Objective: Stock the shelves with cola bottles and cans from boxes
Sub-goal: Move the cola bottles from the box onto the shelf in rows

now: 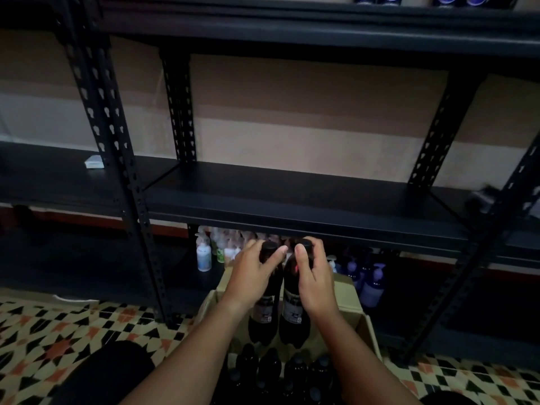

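Two bare forearms reach forward from the bottom edge, over an open cardboard box [355, 290] on the patterned tile floor [58, 340]. Dark cola bottles [270, 365] stand packed in the near part of the box; about six caps show, though the dim light makes the count uncertain. The left hand [251, 277] has its fingers curled round the neck of the left cola bottle [264, 311], and the right hand [314, 283] grips the neck of the right cola bottle [293, 305]. Both bottles are upright, touching side by side, above the box's far end. Their caps sit just below the front edge of the black metal shelf [292, 197], which overhangs them. Behind, on the lowest shelf, stand white pump bottles [204, 255] and purple pump bottles [371, 287]. Blue cans [447, 0] line the top shelf at its right end.
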### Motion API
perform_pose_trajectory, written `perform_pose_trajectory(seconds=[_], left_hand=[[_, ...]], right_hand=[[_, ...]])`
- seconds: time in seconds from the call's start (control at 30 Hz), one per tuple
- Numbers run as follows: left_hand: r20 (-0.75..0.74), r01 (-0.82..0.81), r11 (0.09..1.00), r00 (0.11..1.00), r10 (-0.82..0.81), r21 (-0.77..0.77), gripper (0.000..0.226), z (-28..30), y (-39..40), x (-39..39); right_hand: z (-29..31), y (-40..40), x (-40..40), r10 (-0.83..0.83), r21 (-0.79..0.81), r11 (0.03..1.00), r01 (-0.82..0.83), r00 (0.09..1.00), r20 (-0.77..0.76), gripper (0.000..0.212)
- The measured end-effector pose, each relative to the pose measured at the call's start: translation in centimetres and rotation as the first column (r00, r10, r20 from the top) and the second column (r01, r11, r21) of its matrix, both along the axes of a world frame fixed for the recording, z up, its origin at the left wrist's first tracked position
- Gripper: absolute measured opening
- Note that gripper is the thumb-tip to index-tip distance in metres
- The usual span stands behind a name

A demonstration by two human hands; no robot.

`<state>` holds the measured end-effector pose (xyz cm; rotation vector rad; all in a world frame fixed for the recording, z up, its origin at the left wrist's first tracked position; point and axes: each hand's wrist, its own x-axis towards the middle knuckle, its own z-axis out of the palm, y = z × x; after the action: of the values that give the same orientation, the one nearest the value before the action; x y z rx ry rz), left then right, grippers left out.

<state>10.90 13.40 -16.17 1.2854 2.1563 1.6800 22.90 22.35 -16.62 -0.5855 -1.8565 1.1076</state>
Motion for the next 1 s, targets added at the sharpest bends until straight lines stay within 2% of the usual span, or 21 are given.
perform_pose_trajectory(seconds=[0.2,0.33,0.5,0.67,1.0], left_hand=[[-0.012,-0.146,0.980,0.989,0.149,0.136,0.024,4.4,2.3,-0.3],[0.044,-0.202,0.967,0.979,0.198,0.152,0.039,7.7,4.5,-1.8],[0.076,-0.218,0.958,0.975,0.207,0.188,0.043,13.1,7.9,-4.5],[0.027,-0.194,0.950,0.981,0.193,0.246,0.037,21.6,9.7,-5.9],[0.032,-0.106,0.947,0.994,0.100,0.302,0.031,44.5,8.7,-6.6]], right_hand=[[4.1,1.5,-1.0,0.013,0.044,0.999,-0.009,0.996,-0.085,0.021],[7.2,3.1,-3.0,0.009,0.055,0.998,-0.001,0.989,-0.146,0.022],[12.0,6.2,-5.8,-0.004,0.083,0.996,0.023,0.975,-0.222,0.024],[20.2,8.2,-7.5,-0.023,0.109,0.993,0.055,0.962,-0.273,0.020],[42.7,7.4,-8.4,-0.009,0.086,0.995,0.042,0.933,-0.360,0.024]])
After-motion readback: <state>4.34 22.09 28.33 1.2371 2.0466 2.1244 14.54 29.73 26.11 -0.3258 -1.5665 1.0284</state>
